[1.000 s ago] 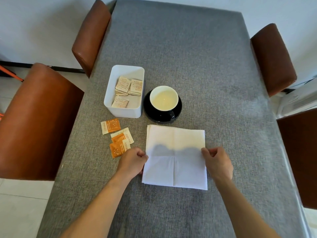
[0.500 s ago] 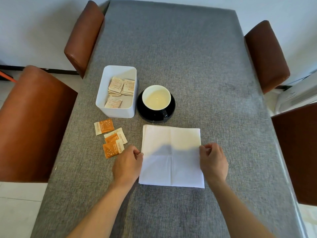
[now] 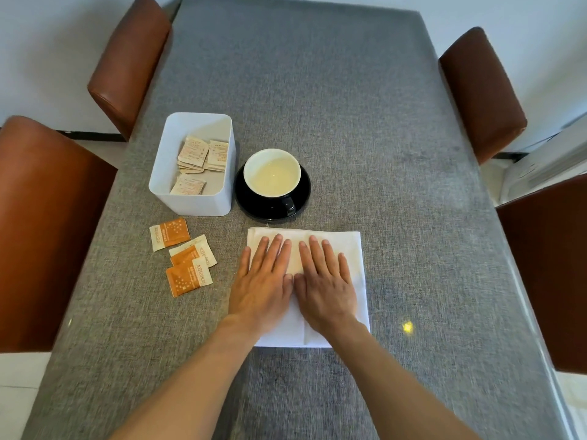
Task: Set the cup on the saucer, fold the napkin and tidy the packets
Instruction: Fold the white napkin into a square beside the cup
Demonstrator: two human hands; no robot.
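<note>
- Grey woven cloth covers the worktop (image 3: 349,106); brown chairs (image 3: 127,58) stand along both sides.
- Left hand (image 3: 262,287) and right hand (image 3: 327,287) press flat on the napkin (image 3: 352,249), grip released.
- Cup (image 3: 272,173) sits on saucer (image 3: 301,198); three packets (image 3: 187,258) lie loose beside the white box (image 3: 190,201).

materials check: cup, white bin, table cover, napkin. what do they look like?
Cup: likely glazed ceramic, glossy black outside, cream inside.
White bin: probably matte plastic, with thin smooth walls and rounded corners.
Table cover: grey woven fabric; the coarse weave shows.
Napkin: matte white, with layered edges and a crease; paper or thin cloth, can't tell.
</note>
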